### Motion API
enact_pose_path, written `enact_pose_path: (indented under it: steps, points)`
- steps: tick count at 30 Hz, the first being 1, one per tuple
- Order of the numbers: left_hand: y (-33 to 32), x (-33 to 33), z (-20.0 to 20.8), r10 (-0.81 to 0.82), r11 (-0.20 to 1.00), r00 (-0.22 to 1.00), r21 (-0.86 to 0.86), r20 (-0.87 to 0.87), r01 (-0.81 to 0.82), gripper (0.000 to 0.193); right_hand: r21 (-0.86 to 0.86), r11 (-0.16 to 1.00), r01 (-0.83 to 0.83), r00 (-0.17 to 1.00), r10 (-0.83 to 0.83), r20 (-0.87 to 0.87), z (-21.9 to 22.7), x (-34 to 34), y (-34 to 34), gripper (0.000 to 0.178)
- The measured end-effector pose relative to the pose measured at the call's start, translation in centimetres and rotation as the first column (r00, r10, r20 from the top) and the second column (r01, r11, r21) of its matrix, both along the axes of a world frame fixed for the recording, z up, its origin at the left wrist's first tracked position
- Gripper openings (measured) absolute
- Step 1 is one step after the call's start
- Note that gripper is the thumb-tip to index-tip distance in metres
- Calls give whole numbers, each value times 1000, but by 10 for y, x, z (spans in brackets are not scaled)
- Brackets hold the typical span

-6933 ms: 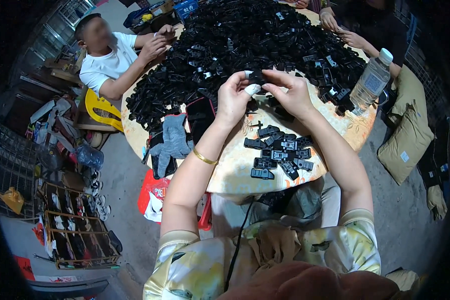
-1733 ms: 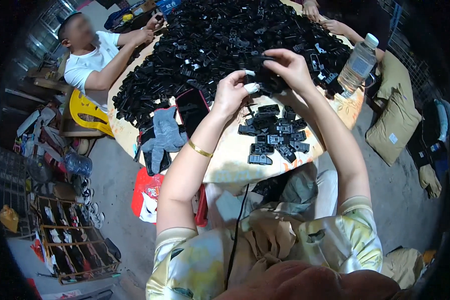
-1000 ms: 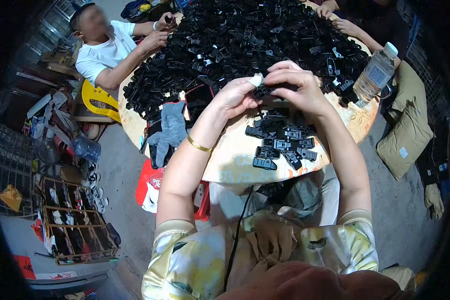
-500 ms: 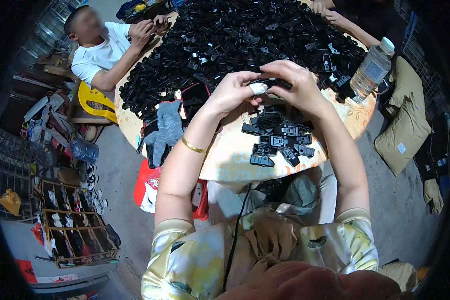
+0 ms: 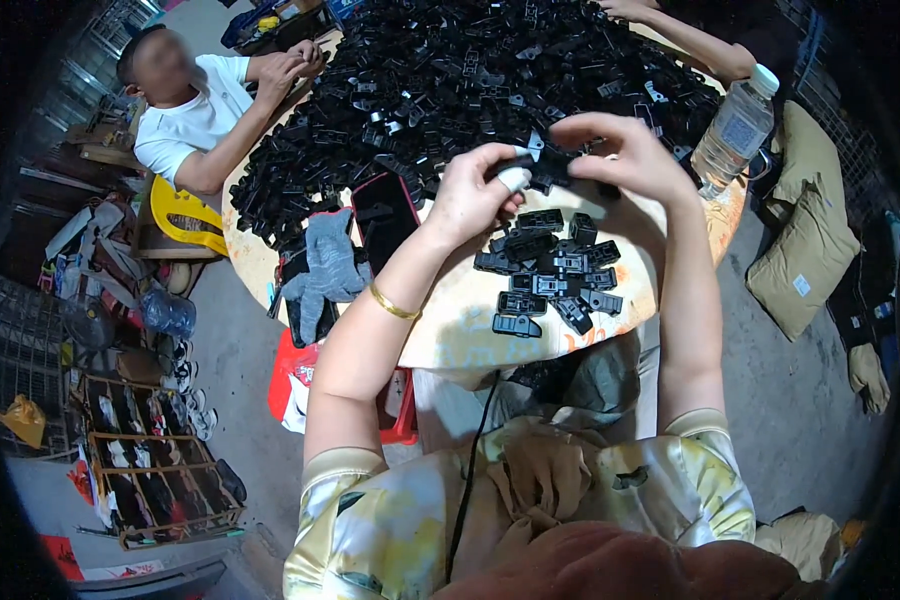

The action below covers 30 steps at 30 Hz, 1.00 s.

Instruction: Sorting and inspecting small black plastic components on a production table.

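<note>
My left hand [image 5: 475, 196], with white tape round one fingertip, pinches a small black plastic part [image 5: 513, 163] in front of the heap. Its exact kind is hard to make out against the dark pieces behind. My right hand [image 5: 635, 160] hovers just to the right, thumb and fingers apart, with nothing clearly between them. Beyond both hands spreads a large heap of black plastic parts [image 5: 430, 70], a few with shiny metal pieces. Nearer to me, a small group of black plastic parts [image 5: 545, 285] lies on the round table [image 5: 450, 320].
A phone [image 5: 385, 215] and a grey glove [image 5: 332, 255] lie left of my forearm. A clear bottle [image 5: 735, 135] stands at the table's right edge. One co-worker [image 5: 195, 110] sits far left; another's arm [image 5: 700, 45] reaches in far right. Tan sacks [image 5: 805, 240] rest on the floor.
My hands have parted: the right one has moved right and opened, while the left keeps the black part. The small group by me shows more pieces at its far side.
</note>
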State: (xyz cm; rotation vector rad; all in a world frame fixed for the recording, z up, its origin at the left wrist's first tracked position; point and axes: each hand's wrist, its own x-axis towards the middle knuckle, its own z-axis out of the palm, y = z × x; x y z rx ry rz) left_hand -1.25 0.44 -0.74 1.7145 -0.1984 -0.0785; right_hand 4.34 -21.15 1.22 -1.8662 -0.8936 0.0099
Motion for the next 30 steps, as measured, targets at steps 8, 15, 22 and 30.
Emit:
enact_pose_path:
  steps: [8, 15, 22, 30]
  points:
    - [-6, -3, -15, -549, 748, 757, 613, 354, 255, 28, -299, 878, 375, 911, -289, 293, -26, 21, 10, 28]
    - [-9, 13, -17, -208, 717, 809, 648, 550, -256, 30, -452, 795, 405, 899, -258, 353, -35, 21, 25, 31]
    - [-12, 22, -30, -211, 691, 783, 656, 585, -304, 21, -501, 773, 388, 918, -277, 283, -33, 16, 26, 24]
    - [4, 13, -12, -38, 743, 871, 597, 490, -303, 26, -169, 888, 428, 887, -376, 268, -22, 8, 25, 27]
